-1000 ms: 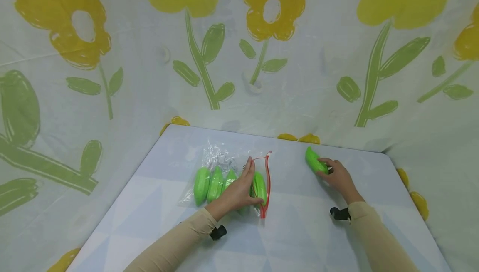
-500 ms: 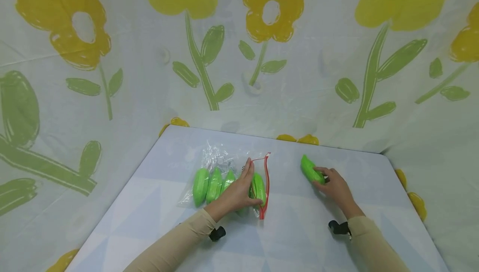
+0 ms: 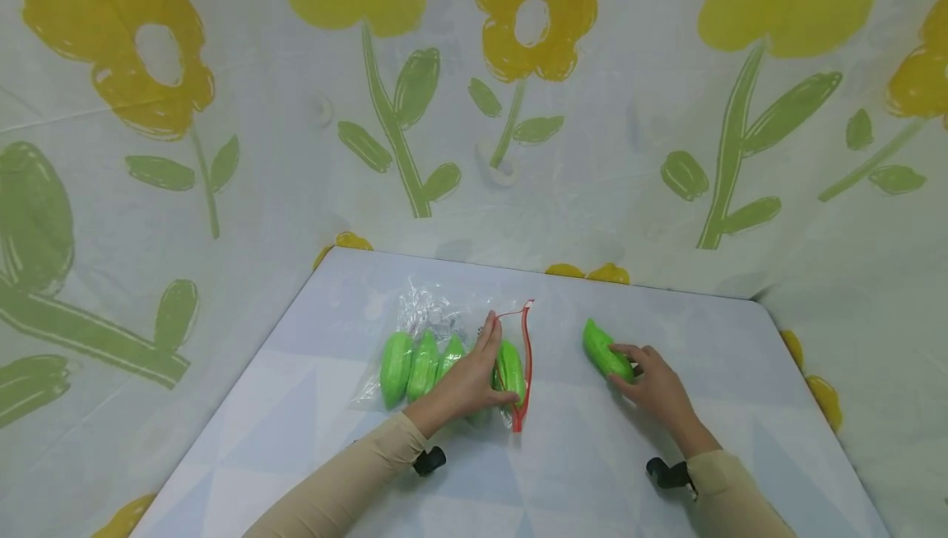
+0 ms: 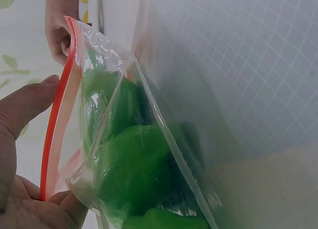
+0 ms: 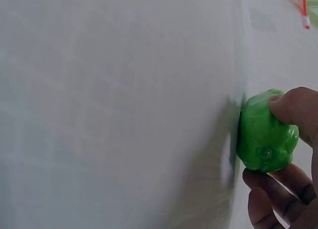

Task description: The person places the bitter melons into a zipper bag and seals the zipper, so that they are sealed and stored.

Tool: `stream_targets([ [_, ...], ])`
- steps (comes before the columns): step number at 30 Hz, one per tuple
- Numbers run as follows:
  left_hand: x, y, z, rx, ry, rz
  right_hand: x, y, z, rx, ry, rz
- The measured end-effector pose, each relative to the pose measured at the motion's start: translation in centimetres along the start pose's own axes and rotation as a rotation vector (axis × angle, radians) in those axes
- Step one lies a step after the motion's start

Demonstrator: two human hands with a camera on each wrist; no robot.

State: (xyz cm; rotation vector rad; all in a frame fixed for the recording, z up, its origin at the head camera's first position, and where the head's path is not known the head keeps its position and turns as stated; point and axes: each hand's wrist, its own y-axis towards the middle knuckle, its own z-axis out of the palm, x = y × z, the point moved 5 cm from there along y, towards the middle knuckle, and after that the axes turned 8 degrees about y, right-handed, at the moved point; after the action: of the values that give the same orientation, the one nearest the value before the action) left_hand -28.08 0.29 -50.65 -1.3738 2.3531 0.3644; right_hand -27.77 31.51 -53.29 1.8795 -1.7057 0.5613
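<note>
On the table, a clear zip bag (image 3: pixel 435 299) with a red zip strip (image 4: pixel 55 117) lies with its mouth toward the right. Inside it are several long, bright green ridged pieces (image 3: pixel 398 369), shaped like a fruit or vegetable. My left hand (image 3: pixel 468 382) holds the bag at the mouth, thumb (image 4: pixel 35 100) at the red strip and fingers at the other side, parting the lips. To the right, my right hand (image 3: pixel 655 386) grips a matching green ridged piece (image 3: pixel 603 350) by its near end, between thumb (image 5: pixel 293 107) and fingers. The piece's pointed tip faces away, its underside close to the table.
A pale blue and white patterned table (image 3: pixel 578 472) carries everything. Behind it and at both sides hangs a cloth (image 3: pixel 592 192) printed with yellow flowers. Black wrist cameras (image 3: pixel 669 472) sit below both hands.
My right hand has moved left and toward me with the green ridged piece, nearer the bag. My left hand and the bag have stayed in place.
</note>
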Motion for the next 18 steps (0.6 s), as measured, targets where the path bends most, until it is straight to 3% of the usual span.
stream_targets([
  [18, 0.0, 0.0, 0.0, 0.002, -0.005, -0.004, 1.8, -2.7, 1.5, 0.042, 0.068, -0.006],
])
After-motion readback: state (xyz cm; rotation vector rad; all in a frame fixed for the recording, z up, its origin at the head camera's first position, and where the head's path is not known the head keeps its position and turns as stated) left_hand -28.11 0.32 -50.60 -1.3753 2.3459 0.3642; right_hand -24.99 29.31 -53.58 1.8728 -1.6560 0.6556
